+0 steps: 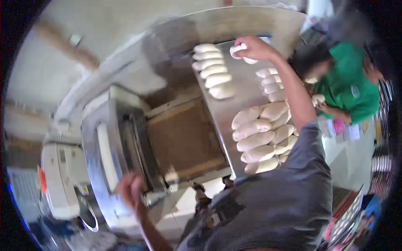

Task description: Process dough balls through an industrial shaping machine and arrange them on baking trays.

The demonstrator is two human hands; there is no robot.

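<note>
At the far end of the metal table (220,113), my right hand (255,48) reaches out with its fingers closed round a pale dough piece (238,51). Another bit of dough shows just below that hand. To its left lies a row of several long dough pieces (215,71). A larger heap of dough loaves (257,140) sits nearer my body, partly covered by my right arm. My left hand (132,188) is beside the steel roller machine (94,138), its fingers smeared by motion. A long white strip (107,157) lies on that machine.
A brown, board-like surface (184,140) lies between machine and table. A white machine (60,180) stands at the left. At the right, a person in a green shirt (351,90) handles dough near a smaller row of dough pieces (271,83). A low wall curves behind the table.
</note>
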